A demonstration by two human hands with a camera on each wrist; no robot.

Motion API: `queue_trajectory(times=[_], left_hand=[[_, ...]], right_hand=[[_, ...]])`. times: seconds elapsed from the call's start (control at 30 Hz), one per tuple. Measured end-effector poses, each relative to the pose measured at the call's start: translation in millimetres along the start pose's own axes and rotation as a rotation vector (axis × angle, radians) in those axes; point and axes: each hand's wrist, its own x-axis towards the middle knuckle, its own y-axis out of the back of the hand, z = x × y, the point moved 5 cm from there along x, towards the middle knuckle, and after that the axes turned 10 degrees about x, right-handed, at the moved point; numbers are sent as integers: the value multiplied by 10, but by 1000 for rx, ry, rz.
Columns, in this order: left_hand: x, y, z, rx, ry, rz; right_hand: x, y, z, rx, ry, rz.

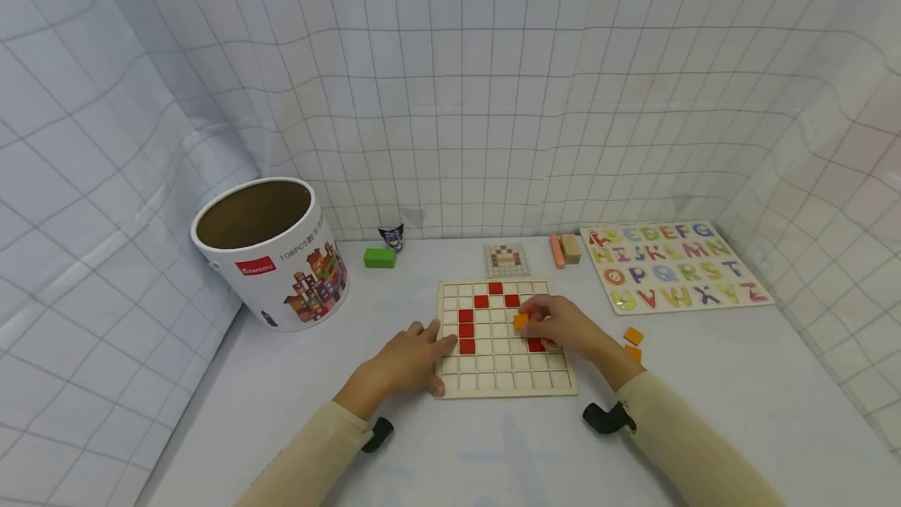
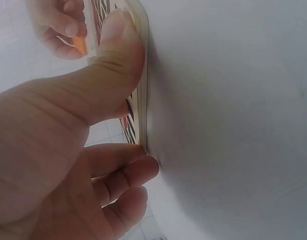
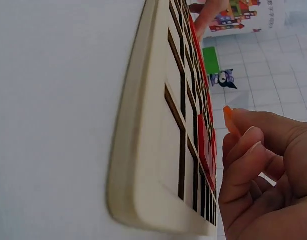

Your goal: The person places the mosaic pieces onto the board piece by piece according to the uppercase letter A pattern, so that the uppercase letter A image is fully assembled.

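Note:
A square wooden grid board (image 1: 508, 393) lies on the table, with several red square tiles (image 1: 467, 330) set in its cells. My right hand (image 1: 561, 325) pinches an orange square tile (image 1: 521, 321) between thumb and fingertips, over the right half of the board. In the right wrist view that tile (image 3: 230, 120) is held up above the grid. At the board's left edge rests my left hand (image 1: 407, 358), its thumb (image 2: 124, 47) on the rim near the front corner and its other fingers spread along the side.
Two loose orange tiles (image 1: 633, 336) lie right of the board. Behind it are a small pattern card (image 1: 506, 260), a green block (image 1: 379, 258), a dark cartoon figure (image 1: 393, 238) and two small blocks (image 1: 571, 249). An alphabet board (image 1: 676, 268) sits back right, a large bucket (image 1: 281, 288) left.

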Motion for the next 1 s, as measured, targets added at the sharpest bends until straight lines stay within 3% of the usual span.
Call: queue_trajectory(times=[0.23, 0.37, 0.8, 0.9, 1.0], left_hand=[[9, -1, 16, -4, 7, -4], [9, -10, 8, -5, 10, -1], [-9, 4, 6, -2, -9, 25], [-21, 21, 8, -5, -10, 29], [-31, 20, 7, -11, -3, 20]], right_hand=[[41, -99, -61, -263, 21, 63], [52, -130, -87, -339, 34, 74], [59, -182, -96, -444, 33, 103], [-37, -63, -152, -425, 49, 104], [-236, 221, -194, -382, 65, 148]])
